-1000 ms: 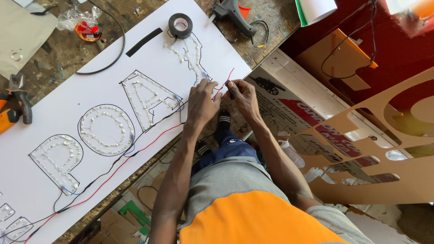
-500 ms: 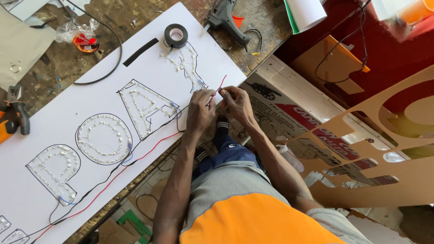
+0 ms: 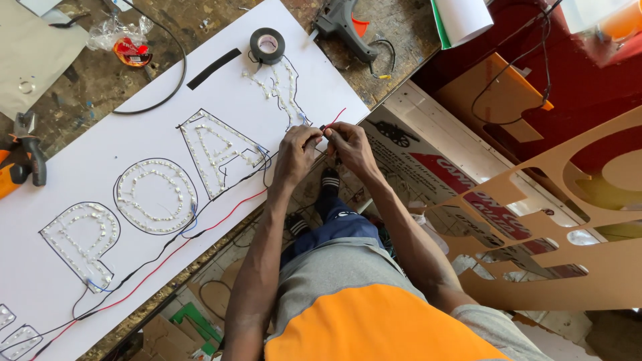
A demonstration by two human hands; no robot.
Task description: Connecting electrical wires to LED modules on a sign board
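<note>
The left hand [image 3: 296, 150] and the right hand [image 3: 349, 146] meet at the front edge of a long white board [image 3: 80, 147] that lies on the table [image 3: 174, 27]. Both hands are closed in a fine pinch on the end of a thin red wire [image 3: 336, 117], which sticks up between the fingertips; the grip of each hand is tight, with the fingers curled in. A second part of the red wire and a black wire [image 3: 167, 244] run together along the lower edge of the board. On the board there are outlined letters [image 3: 154, 194] filled with small clear lights. A roll of black tape [image 3: 267, 45] stands near the far edge of the board, with a black strip [image 3: 214, 68] just beside it. A glue gun [image 3: 341, 23] lies on the table beyond the board, and pliers [image 3: 30, 150] lie at the left.
</note>
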